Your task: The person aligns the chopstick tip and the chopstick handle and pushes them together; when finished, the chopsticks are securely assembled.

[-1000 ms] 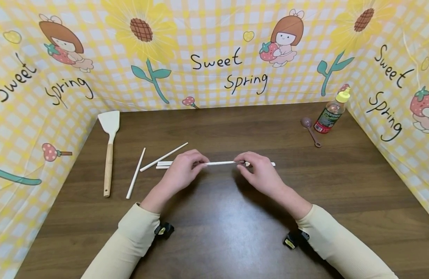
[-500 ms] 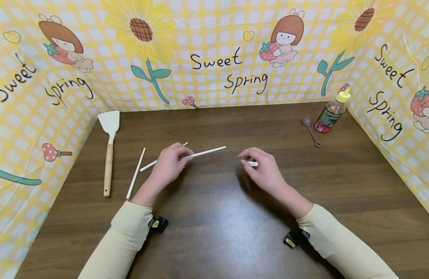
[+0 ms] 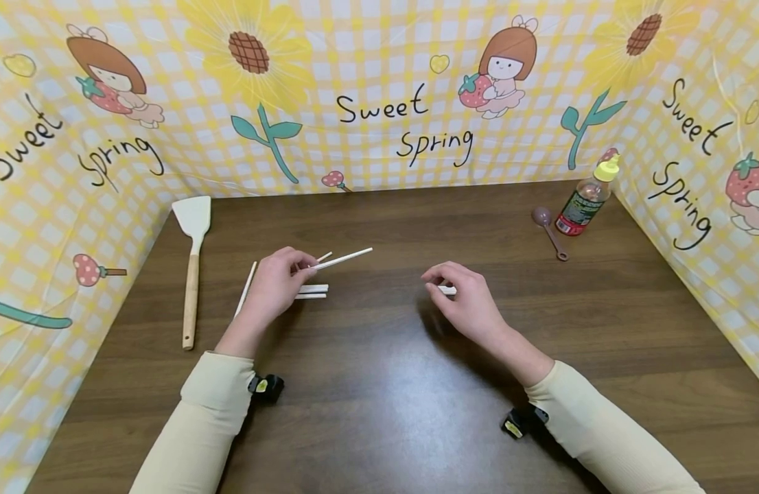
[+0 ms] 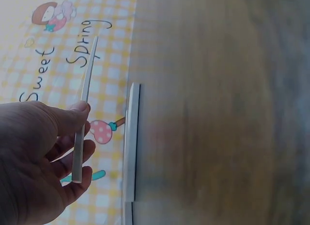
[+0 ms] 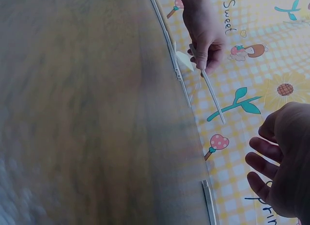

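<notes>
My left hand (image 3: 276,283) pinches a white chopstick (image 3: 348,258) between thumb and fingers, raised off the table with its thin end pointing right. Just below that hand, the ends of more white chopsticks (image 3: 318,289) show on the table, partly hidden by the hand. My right hand (image 3: 469,300) hovers over the table with loosely curled fingers. In the right wrist view, nothing is in its fingers (image 5: 265,150), and another white chopstick (image 5: 209,202) lies on the table apart from them.
Two more loose chopsticks lie at the left, one slanted (image 3: 246,287) and one (image 3: 326,256) mostly behind the left hand. A white spatula (image 3: 194,274) is farther left. A purple measuring spoon (image 3: 547,230) and a yellow-capped bottle (image 3: 585,202) are at the back right, near the patterned cloth wall (image 3: 379,41).
The right hand has let go of the chopstick that both hands held. My left hand has carried it left and slightly away, uncovering chopstick ends on the table. The right hand stays nearly still.
</notes>
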### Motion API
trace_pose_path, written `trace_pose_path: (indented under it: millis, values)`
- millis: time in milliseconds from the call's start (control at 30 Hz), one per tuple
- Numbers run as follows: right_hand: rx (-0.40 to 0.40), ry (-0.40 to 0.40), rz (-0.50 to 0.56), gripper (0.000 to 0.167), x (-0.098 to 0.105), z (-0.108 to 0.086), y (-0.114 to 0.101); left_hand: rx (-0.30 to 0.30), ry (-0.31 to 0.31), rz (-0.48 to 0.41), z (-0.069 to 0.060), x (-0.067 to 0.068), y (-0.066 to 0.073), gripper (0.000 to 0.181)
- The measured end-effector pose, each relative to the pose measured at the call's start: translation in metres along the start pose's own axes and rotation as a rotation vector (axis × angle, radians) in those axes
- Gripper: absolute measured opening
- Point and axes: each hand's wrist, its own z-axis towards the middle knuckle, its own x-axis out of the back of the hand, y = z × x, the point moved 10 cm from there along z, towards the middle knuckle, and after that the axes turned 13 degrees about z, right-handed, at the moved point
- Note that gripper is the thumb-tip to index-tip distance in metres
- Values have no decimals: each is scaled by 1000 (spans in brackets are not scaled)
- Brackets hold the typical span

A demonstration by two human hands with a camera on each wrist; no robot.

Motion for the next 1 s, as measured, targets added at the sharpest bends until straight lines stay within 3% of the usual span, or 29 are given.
trace_pose_path:
  millis: [500,700,1000]
  values:
    - [4,-19,6,15,-2,0,0,154,31,109,-2,13,-41,11]
    - [9,-23,14,14,-3,0,0,247,-12,140,-6,13,-56,14]
    - [12,-33,17,14,-4,0,-2,311,-74,152,-9,10,-64,13]
